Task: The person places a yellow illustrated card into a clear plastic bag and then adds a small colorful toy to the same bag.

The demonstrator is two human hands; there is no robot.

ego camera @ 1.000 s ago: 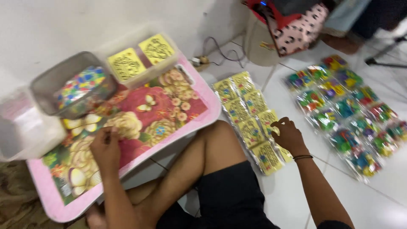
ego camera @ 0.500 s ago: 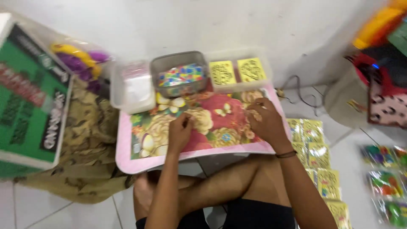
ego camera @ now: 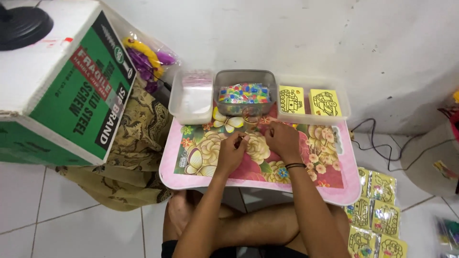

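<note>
My left hand (ego camera: 232,154) and my right hand (ego camera: 283,141) meet over the middle of a low pink table (ego camera: 191,179) with a flower-print top. Both have their fingers pinched on a small clear plastic bag (ego camera: 251,118) that stands up between them. Just behind the hands is a grey tub (ego camera: 245,75) full of small colourful pieces. To its left, a clear tub (ego camera: 190,98) holds clear bags. A clear tray (ego camera: 313,114) to the right of the grey tub holds two yellow picture cards (ego camera: 291,99). My bare legs are crossed under the table.
A large green and white cardboard box (ego camera: 71,91) stands at the left, with a black round object (ego camera: 24,24) on top. A bag of yellow and purple items (ego camera: 146,57) and a patterned cloth (ego camera: 138,138) lie beside it. Packed yellow cards (ego camera: 377,212) and a cable (ego camera: 377,141) are on the floor at the right.
My right hand left the packs on the floor and came onto the table. Both hands have closed in at the table's middle, and the view has swung left.
</note>
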